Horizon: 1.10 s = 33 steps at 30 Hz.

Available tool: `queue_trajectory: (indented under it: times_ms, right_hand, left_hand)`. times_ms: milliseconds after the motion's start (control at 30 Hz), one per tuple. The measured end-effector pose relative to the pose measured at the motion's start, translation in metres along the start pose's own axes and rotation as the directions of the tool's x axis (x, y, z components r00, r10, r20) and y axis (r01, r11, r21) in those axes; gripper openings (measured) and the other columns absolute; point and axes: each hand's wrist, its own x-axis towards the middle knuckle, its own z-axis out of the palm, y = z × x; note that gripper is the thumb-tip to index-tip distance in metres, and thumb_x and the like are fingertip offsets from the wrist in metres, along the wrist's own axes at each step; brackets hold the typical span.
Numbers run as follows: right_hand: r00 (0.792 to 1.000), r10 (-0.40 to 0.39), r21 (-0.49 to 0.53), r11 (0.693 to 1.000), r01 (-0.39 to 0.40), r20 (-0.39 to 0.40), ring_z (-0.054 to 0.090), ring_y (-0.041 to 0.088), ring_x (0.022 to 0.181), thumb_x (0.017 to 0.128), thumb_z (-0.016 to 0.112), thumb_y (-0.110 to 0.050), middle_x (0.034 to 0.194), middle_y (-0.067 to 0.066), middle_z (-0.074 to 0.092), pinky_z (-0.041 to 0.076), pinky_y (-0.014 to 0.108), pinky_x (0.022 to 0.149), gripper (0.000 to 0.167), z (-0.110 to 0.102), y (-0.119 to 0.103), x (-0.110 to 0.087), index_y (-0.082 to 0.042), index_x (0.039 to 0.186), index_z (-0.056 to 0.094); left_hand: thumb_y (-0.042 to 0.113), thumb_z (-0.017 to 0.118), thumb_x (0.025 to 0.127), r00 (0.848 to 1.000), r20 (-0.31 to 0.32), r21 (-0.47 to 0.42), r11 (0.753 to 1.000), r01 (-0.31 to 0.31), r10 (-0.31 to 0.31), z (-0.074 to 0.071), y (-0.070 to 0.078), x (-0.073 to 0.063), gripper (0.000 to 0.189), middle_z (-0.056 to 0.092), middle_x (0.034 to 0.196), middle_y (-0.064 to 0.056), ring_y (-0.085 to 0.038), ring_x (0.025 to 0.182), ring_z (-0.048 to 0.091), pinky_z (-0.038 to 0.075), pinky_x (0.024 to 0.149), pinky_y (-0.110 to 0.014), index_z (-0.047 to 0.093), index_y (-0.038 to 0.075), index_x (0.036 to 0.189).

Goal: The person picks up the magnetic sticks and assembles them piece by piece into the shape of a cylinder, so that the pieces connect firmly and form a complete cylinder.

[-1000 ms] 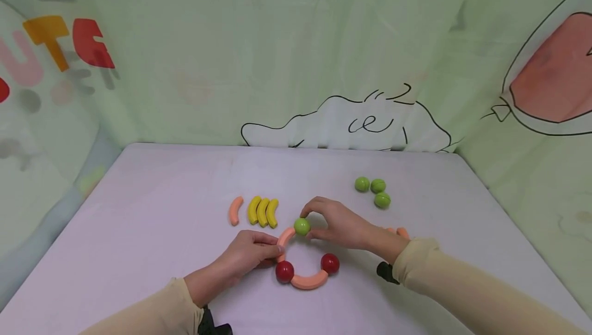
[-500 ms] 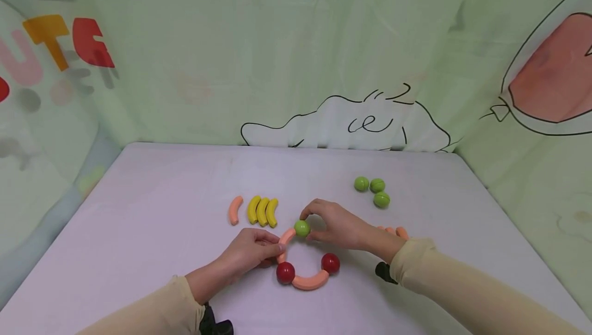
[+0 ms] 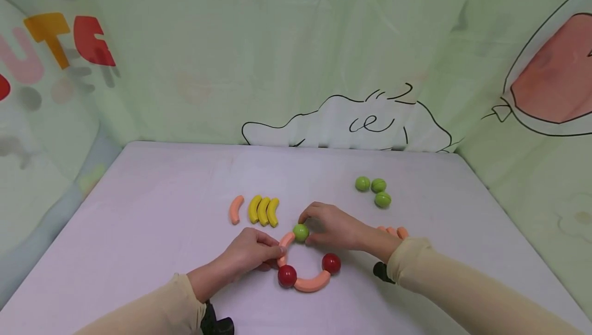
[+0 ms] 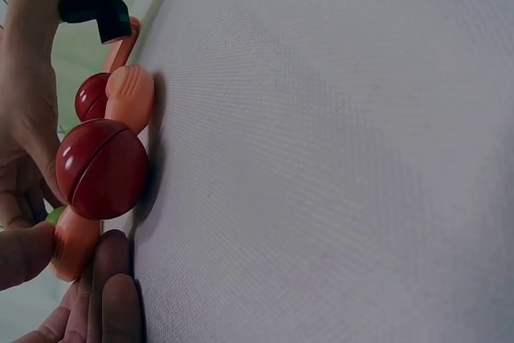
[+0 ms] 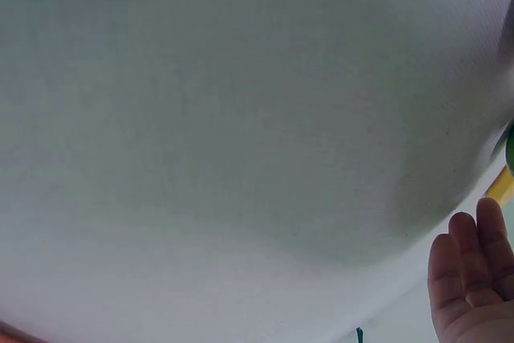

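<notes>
My left hand [image 3: 252, 253] pinches a curved orange sausage-shaped toy piece [image 3: 287, 240] between thumb and fingers; the left wrist view shows the same orange piece [image 4: 76, 242] in that grip. At its near end sits a red ball [image 3: 287, 276], followed by a second curved orange piece [image 3: 312, 283] and another red ball [image 3: 331, 263], forming an incomplete ring. My right hand [image 3: 335, 227] holds a green ball [image 3: 300, 233] by thumb and index finger at the far end of the pinched piece. In the right wrist view, only some fingers [image 5: 470, 259] show, the ball mostly cut off.
Beyond my left hand lie one orange piece [image 3: 236, 209] and several yellow toy bananas [image 3: 263, 211]. Three green balls [image 3: 378, 185] rest at the back right. Orange pieces [image 3: 401, 233] are partly hidden behind my right forearm. The white table [image 3: 176, 186] meets printed green curtains [image 3: 277, 42].
My right hand and the green ball have come slightly nearer to me. The near red ball and lower orange piece have shifted a little toward me; my left hand keeps its pinch.
</notes>
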Motion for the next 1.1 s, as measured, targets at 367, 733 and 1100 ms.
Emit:
queue_trajectory:
  times_ms: [367, 733, 1100]
  right_hand:
    - [0.982, 0.181, 0.098, 0.979, -0.176, -0.048, 0.065, 0.021, 0.105, 0.092, 0.076, -0.02, 0.111, 0.003, 0.07, 0.059, 0.039, 0.09, 0.035, -0.016, -0.007, -0.041, -0.005, 0.123, 0.069]
    - [0.971, 0.235, 0.251, 0.938, -0.24, 0.05, 0.056, 0.011, 0.077, 0.093, 0.075, -0.024, 0.088, -0.004, 0.065, 0.048, 0.02, 0.062, 0.029, 0.003, -0.001, -0.083, -0.002, 0.112, 0.072]
    - [0.95, 0.31, 0.306, 0.901, -0.308, 0.045, 0.057, 0.016, 0.081, 0.093, 0.074, -0.019, 0.091, -0.001, 0.065, 0.049, 0.022, 0.063, 0.024, 0.01, -0.001, -0.083, -0.004, 0.111, 0.072]
  left_hand:
    - [0.021, 0.079, 0.09, 0.999, 0.036, 0.029, 1.0, -0.001, 0.0, -0.003, 0.002, -0.001, 0.024, 0.076, 0.079, -0.004, -0.01, 0.072, 0.071, 0.061, 0.068, -0.027, 0.075, 0.001, 0.103]
    - [0.018, 0.077, 0.091, 0.997, 0.079, 0.066, 0.998, -0.025, 0.019, -0.006, 0.003, -0.001, 0.018, 0.076, 0.075, -0.006, -0.009, 0.065, 0.069, 0.061, 0.065, -0.026, 0.077, 0.002, 0.098]
    - [0.022, 0.078, 0.09, 0.99, 0.14, 0.142, 0.989, -0.028, 0.008, -0.009, 0.001, -0.006, 0.016, 0.075, 0.07, -0.006, -0.008, 0.059, 0.067, 0.058, 0.06, -0.022, 0.079, 0.006, 0.088]
